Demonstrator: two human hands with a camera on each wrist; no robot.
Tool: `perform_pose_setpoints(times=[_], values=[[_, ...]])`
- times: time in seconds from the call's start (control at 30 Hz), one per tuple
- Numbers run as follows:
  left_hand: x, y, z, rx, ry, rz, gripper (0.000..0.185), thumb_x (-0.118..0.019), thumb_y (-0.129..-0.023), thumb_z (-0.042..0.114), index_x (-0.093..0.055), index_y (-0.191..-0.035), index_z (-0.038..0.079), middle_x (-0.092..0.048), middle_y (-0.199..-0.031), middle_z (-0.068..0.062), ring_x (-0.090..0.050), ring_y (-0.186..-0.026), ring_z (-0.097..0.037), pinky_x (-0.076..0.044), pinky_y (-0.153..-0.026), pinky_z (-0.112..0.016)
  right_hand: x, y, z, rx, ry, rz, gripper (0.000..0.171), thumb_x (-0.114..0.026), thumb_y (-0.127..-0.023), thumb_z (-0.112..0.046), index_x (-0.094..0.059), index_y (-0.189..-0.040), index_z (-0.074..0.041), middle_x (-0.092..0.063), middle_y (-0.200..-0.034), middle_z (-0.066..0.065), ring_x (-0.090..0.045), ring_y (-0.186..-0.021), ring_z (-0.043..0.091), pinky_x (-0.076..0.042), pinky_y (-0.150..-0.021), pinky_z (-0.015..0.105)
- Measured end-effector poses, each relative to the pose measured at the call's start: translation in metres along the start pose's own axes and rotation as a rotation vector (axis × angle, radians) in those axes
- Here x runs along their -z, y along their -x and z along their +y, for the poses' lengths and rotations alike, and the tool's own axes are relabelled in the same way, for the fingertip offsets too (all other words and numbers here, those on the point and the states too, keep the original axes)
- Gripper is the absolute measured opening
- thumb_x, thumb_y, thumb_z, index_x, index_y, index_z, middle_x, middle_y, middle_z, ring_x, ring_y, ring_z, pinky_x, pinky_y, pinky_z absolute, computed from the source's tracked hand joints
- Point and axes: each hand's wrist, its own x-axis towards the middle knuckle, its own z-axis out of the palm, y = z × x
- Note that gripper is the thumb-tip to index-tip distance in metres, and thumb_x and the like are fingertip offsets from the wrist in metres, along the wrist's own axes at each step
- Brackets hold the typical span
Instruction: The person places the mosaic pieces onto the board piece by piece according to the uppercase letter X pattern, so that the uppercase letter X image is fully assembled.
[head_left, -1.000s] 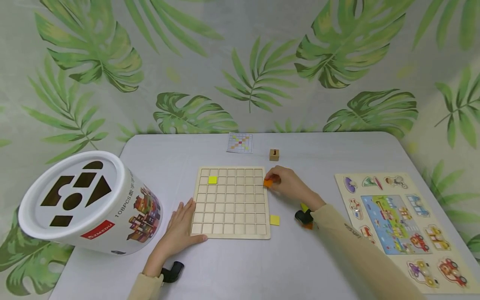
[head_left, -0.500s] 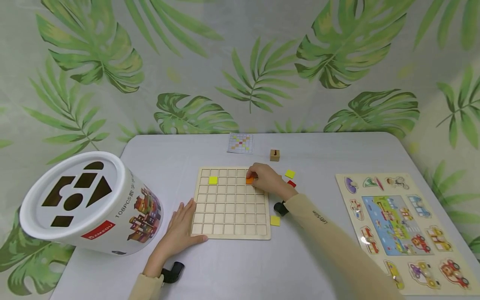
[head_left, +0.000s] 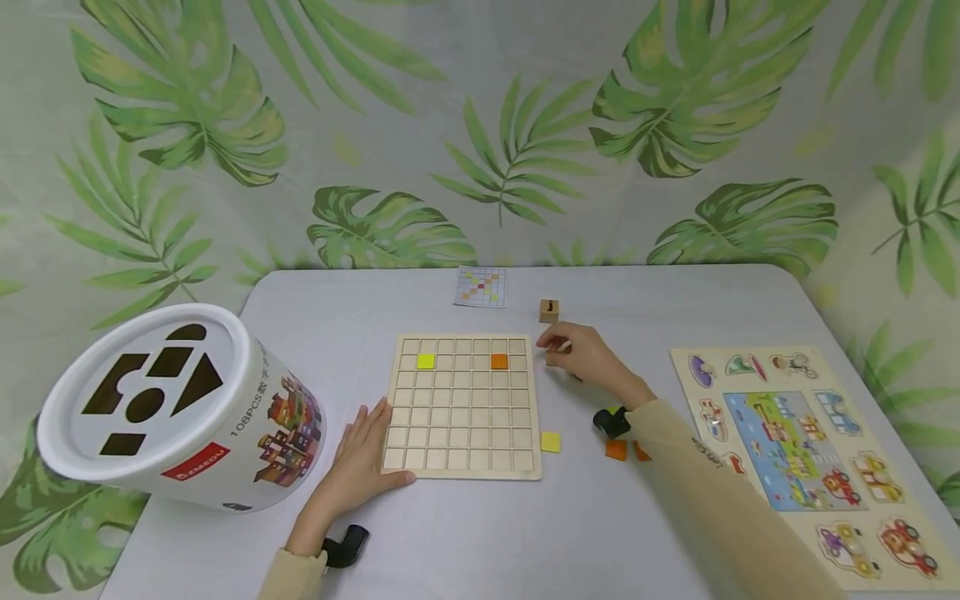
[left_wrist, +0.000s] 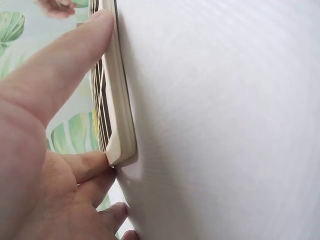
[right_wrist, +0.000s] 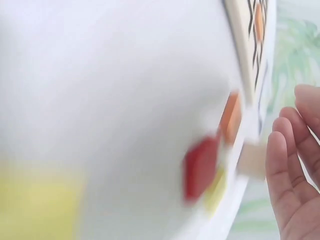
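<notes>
A wooden grid board [head_left: 461,416] lies mid-table with a yellow square tile [head_left: 426,361] and an orange square tile [head_left: 499,361] in cells of its second row from the back. My left hand [head_left: 363,454] rests along the board's left side, fingers extended; its thumb [left_wrist: 70,65] lies against the front edge. Just beyond the board's right edge, my right hand [head_left: 581,358] hovers with fingers slightly bent and nothing between them. In the right wrist view, a red tile [right_wrist: 201,169], an orange tile [right_wrist: 231,118] and a yellow tile [right_wrist: 216,192] lie near its fingers.
Behind the board are a coloured pattern card [head_left: 480,287] and a wooden letter block [head_left: 549,311]. A big white tub [head_left: 247,450] stands left, a picture puzzle [head_left: 795,450] right. Another yellow tile [head_left: 551,442] and orange tiles [head_left: 616,450] lie right of the board.
My right hand carried the orange tile leftward onto the board, let go of it in a second-row cell, then moved back right past the edge. The left hand has stayed put.
</notes>
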Motion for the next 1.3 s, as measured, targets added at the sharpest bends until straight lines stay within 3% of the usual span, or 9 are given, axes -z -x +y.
perform_pose_setpoints(times=[0.33,0.53,0.77,0.93,1.07,1.3], values=[[0.001,0.001,0.001,-0.002,0.020,0.002,0.108,-0.078,-0.063,0.041,-0.018,-0.141,-0.003,-0.012,-0.148,-0.015,0.001,-0.134,-0.037,0.002,-0.103,-0.055,0.030,0.033,0.039,-0.074,0.007,0.057,0.022,-0.063,-0.081,-0.002,-0.062,-0.103,-0.002,-0.061,-0.097,0.010,-0.055,-0.086,0.023,-0.048,-0.076,0.040],[0.001,0.001,0.000,-0.004,0.000,-0.002,0.108,-0.077,-0.064,0.043,-0.018,-0.141,-0.003,-0.011,-0.148,-0.015,0.000,-0.134,-0.037,0.001,-0.104,-0.054,0.030,0.028,0.049,-0.128,0.016,0.055,0.026,-0.062,-0.081,-0.001,-0.060,-0.107,-0.001,-0.058,-0.105,0.013,-0.054,-0.090,0.026,-0.047,-0.078,0.041],[0.000,0.001,0.000,-0.009,0.011,0.007,0.107,-0.077,-0.065,0.043,-0.018,-0.142,-0.002,-0.012,-0.148,-0.015,0.001,-0.134,-0.036,0.002,-0.104,-0.054,0.025,0.012,0.051,-0.179,0.102,0.021,0.021,-0.065,-0.080,-0.006,-0.060,-0.100,-0.002,-0.055,-0.098,0.011,-0.050,-0.087,0.026,-0.046,-0.079,0.038],[0.000,0.001,0.000,-0.008,0.013,0.009,0.106,-0.077,-0.065,0.041,-0.018,-0.141,-0.003,-0.012,-0.148,-0.015,0.001,-0.134,-0.036,0.002,-0.103,-0.054,0.025,0.006,0.051,-0.145,0.159,0.007,0.019,-0.064,-0.079,-0.004,-0.060,-0.097,-0.001,-0.055,-0.095,0.011,-0.049,-0.085,0.026,-0.045,-0.079,0.038],[0.000,0.001,0.001,-0.013,0.011,0.011,0.106,-0.078,-0.065,0.040,-0.019,-0.141,-0.003,-0.013,-0.148,-0.015,0.000,-0.134,-0.037,0.001,-0.103,-0.055,0.024,0.003,0.045,-0.103,0.130,0.010,0.020,-0.065,-0.078,-0.004,-0.061,-0.097,-0.001,-0.056,-0.095,0.010,-0.051,-0.085,0.024,-0.047,-0.077,0.037],[0.001,0.002,0.001,-0.009,0.014,0.010,0.105,-0.077,-0.065,0.041,-0.020,-0.141,-0.003,-0.013,-0.148,-0.015,0.000,-0.134,-0.036,0.001,-0.103,-0.055,0.000,-0.009,0.008,0.061,0.045,0.003,0.019,-0.067,-0.076,-0.003,-0.062,-0.095,-0.002,-0.059,-0.093,0.007,-0.053,-0.085,0.021,-0.049,-0.073,0.032]])
